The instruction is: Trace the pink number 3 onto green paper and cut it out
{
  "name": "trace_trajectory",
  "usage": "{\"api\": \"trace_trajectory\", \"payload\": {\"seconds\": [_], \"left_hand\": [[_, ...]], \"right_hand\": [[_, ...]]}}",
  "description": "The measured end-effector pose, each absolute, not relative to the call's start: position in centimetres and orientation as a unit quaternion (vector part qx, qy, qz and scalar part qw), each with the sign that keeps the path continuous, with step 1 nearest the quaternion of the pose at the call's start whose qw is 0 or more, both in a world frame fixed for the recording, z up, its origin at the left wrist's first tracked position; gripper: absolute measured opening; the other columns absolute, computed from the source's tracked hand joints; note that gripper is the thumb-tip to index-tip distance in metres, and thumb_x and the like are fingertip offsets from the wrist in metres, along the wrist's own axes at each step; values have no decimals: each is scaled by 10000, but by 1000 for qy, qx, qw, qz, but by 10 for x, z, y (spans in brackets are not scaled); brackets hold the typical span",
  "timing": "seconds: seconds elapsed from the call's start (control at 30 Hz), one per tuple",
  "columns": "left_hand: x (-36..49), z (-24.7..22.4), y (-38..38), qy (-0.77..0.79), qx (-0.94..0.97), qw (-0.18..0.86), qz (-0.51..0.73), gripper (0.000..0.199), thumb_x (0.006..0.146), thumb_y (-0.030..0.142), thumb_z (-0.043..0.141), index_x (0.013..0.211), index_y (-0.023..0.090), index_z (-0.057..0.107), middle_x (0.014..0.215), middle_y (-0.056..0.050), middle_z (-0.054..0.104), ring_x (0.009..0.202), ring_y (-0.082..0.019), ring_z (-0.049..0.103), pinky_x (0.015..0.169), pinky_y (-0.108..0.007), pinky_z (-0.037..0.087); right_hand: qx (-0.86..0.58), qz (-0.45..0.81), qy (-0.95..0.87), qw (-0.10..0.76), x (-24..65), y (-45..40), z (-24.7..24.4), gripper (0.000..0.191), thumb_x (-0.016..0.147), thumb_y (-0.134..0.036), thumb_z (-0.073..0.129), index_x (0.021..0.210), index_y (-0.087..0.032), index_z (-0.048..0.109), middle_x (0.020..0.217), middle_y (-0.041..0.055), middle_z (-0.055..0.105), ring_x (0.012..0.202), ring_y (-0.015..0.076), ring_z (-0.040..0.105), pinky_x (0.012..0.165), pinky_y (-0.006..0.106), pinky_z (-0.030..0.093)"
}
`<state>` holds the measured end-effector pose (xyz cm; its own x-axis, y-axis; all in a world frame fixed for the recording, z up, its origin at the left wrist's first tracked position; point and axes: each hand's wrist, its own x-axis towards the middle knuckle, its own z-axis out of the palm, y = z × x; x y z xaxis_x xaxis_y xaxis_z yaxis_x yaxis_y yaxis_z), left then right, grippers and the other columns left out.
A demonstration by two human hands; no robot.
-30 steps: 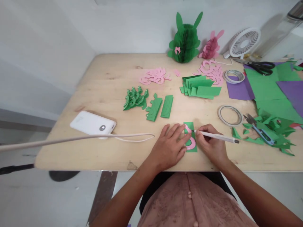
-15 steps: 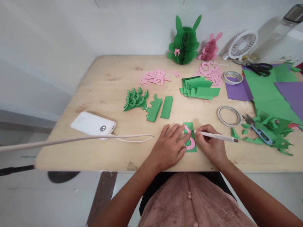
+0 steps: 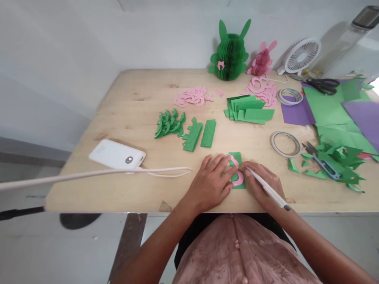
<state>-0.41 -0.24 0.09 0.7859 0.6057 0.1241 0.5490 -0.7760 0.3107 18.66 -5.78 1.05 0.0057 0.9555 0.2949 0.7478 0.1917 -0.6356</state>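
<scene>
Step looks like tracing: left hand (image 3: 211,182), flat, fingers spread, presses one pink cutout (image 3: 238,182) onto one green strip (image 3: 239,157) between the hands; right hand (image 3: 263,194) grips one pen (image 3: 271,192). Next move calls for an unslipped cutout. Beyond left hand: two flat green pieces (image 3: 208,135); far beyond both, two paper rabbits (image 3: 232,55).
</scene>
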Motion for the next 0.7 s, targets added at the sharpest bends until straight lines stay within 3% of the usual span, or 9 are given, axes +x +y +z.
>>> {"api": "trace_trajectory", "payload": {"seconds": [0.2,0.33,0.5,0.7], "left_hand": [[-4,0,-3,309,937,126,108,487,935,336,465,1411,232,456,1512,-109,395,1391,-290,326,1136,-528,242],[-4,0,-3,308,938,117,111,479,925,332,485,1391,222,483,1509,-112,399,1388,-294,327,1134,-524,249],[-4,0,-3,308,937,121,110,480,945,343,450,1411,226,459,1515,-113,390,1390,-290,327,1137,-524,242],[-4,0,-3,308,937,123,110,473,949,351,445,1403,223,465,1516,-112,388,1390,-289,326,1136,-518,238]], "right_hand": [[-558,25,-777,290,188,-63,3,318,918,-139,480,1188,-196,639,884,82,741,765,216,659,716,346,543],[-544,4,-799,257,189,-66,2,342,906,-134,506,1224,-171,627,898,96,738,803,240,650,739,375,521],[-519,-32,-805,285,190,-69,4,329,853,-86,574,1169,-157,633,927,91,748,839,235,650,748,363,502],[-519,-23,-816,254,188,-69,6,289,888,-103,527,1136,-169,660,918,90,756,831,222,672,715,357,475]]}}
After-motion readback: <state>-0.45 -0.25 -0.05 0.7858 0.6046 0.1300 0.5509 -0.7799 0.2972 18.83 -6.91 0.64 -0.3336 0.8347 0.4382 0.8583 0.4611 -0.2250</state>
